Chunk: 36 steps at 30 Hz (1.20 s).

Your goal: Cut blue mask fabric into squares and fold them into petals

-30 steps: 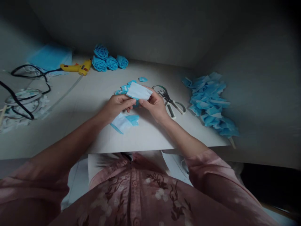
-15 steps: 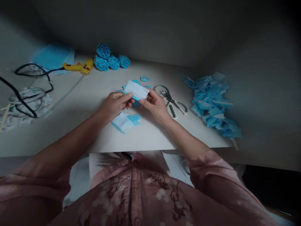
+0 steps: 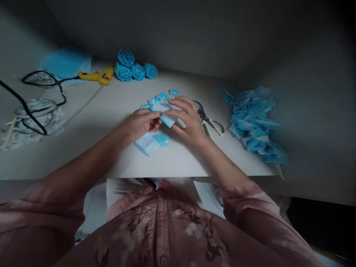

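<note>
Between my hands, above the middle of the table, is a small white and light-blue piece of sheet [image 3: 168,117]. My left hand [image 3: 144,122] pinches its left edge between thumb and fingers. My right hand [image 3: 187,119] is at its right side, fingers spread apart and curved over it. Small blue scraps [image 3: 158,98] lie just behind the piece. Nearer me, a few white and blue pieces [image 3: 151,144] rest on the table. The scissors [image 3: 207,119] lie right of my right hand, partly hidden by it.
Several blue rosettes [image 3: 124,72] stand at the back beside a yellow glue gun [image 3: 101,76]. At back left are blue sheets [image 3: 66,63]. A black cable [image 3: 25,105] crosses white scraps and a roll at left. A blue ruffled strip pile [image 3: 254,122] lies right.
My right hand has opened, its fingers lifting from the piece and spreading. The piece has tilted down to the right, still in my left hand. The whole view has shifted slightly.
</note>
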Available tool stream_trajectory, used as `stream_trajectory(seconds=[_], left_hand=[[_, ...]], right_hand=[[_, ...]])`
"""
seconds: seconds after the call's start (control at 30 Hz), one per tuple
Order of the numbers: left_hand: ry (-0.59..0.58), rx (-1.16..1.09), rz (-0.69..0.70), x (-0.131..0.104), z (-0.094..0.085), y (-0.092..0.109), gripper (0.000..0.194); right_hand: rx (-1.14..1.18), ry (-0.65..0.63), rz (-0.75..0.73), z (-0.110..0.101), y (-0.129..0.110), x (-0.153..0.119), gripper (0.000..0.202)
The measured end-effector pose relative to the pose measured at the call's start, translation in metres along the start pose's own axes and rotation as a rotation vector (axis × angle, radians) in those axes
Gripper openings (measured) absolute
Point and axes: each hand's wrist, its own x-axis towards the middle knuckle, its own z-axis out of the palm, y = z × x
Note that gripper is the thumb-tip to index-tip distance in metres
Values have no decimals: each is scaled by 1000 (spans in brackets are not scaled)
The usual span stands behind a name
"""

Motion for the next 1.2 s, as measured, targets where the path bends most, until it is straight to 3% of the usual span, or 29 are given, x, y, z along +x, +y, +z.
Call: stream_trajectory(seconds=[0.07,0.2,0.57,0.87,1.07,1.2], left_hand=[[-2,30,6,1,0,-1,26],[45,48,30,5,-2,-6,21],[71,119,177,7,-1,-10,17],[193,305,262,7,-3,-12,41],[180,361,292,7,-4,-12,44],[172,339,293,9,-7,-13,45]], right_hand=[[-1,15,-32,4,-1,0,18],[-13,48,-26,6,-2,-1,14],[-5,13,57,10,-7,-1,20],[81,36,195,13,-9,-1,20],[107,50,200,16,-11,-1,17],[141,62,238,7,-14,2,32]])
